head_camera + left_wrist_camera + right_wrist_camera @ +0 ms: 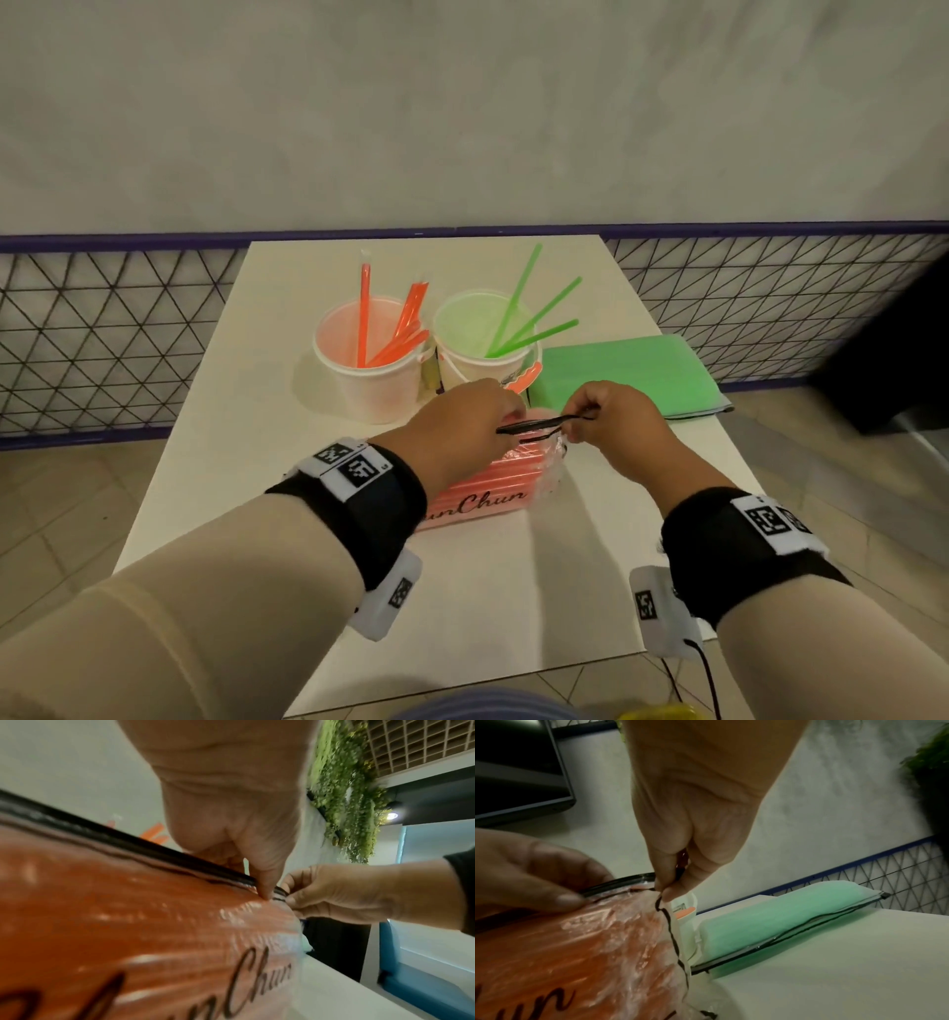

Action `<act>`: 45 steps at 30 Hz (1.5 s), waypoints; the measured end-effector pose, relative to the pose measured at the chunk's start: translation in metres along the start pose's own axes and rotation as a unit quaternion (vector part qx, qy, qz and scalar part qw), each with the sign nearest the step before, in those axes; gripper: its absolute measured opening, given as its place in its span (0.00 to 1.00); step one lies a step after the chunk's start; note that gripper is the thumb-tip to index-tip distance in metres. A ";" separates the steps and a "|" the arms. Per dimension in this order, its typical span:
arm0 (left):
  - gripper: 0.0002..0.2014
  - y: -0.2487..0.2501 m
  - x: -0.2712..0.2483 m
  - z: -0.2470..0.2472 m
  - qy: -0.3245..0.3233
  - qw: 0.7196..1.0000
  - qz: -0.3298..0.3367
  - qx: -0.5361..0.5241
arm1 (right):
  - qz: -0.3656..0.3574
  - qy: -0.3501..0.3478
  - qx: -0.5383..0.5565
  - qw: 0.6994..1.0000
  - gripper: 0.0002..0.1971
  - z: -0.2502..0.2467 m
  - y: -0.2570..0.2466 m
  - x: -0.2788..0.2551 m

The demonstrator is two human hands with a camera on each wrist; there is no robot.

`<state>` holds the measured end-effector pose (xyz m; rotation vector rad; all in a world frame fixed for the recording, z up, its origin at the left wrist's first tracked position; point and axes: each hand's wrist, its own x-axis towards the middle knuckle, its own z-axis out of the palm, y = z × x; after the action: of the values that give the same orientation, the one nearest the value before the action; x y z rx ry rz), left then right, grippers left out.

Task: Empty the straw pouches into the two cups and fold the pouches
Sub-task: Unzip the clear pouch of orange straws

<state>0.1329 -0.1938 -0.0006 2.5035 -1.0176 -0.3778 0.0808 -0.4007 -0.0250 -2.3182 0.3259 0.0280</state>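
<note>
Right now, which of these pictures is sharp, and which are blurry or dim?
Head view: sharpest, evenly lit, edges bowed by the wide lens. Left wrist view: the orange pouch is smeared and out of focus. Right wrist view: dim and grainy, though the green pouch reads clearly.

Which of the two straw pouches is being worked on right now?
The orange pouch at the near table edge: left hand and right hand both pinch its black zip top. The green pouch lies untouched, right of the cups.
</note>
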 end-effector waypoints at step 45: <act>0.05 -0.029 -0.009 0.003 0.077 0.994 -0.013 0.079 | -0.191 0.027 -0.175 0.965 0.06 0.065 -0.083 -0.005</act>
<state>0.1429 -0.1694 -0.0155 2.6409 -0.9902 -0.1133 0.1009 -0.2980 -0.0105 -2.6999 -0.1154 -0.1823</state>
